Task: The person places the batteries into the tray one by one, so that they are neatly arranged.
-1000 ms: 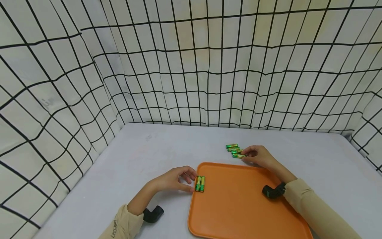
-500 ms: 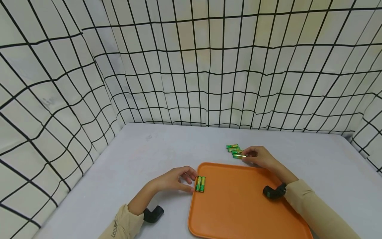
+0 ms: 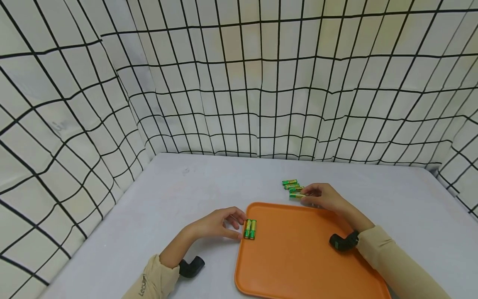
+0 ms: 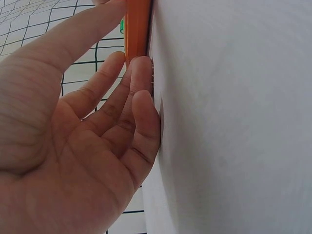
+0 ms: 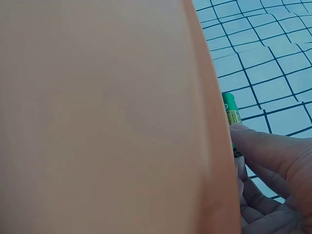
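Note:
In the head view, my right hand (image 3: 325,196) pinches the end of a green-and-yellow battery (image 3: 296,195) just beyond the far rim of an orange tray (image 3: 291,253). The right wrist view shows the thumb laid against that battery (image 5: 233,116), behind the tray's edge. Three more batteries (image 3: 291,186) lie in a loose group on the table, close behind the held one. Two batteries (image 3: 253,229) stand side by side lengthwise along the tray's left edge. My left hand (image 3: 216,224), fingers loosely bent, has its fingertips at the tray's left rim; its palm (image 4: 83,151) holds nothing.
A white-covered table (image 3: 179,187) carries everything. White walls with a black grid net (image 3: 239,95) close off its back and sides. Black wrist-worn devices (image 3: 192,267) stick out below both cuffs, the right one over the tray.
The pinched battery has shifted slightly toward me, widening the gap to the batteries behind it. My left hand and the two batteries on the tray stay where they were.

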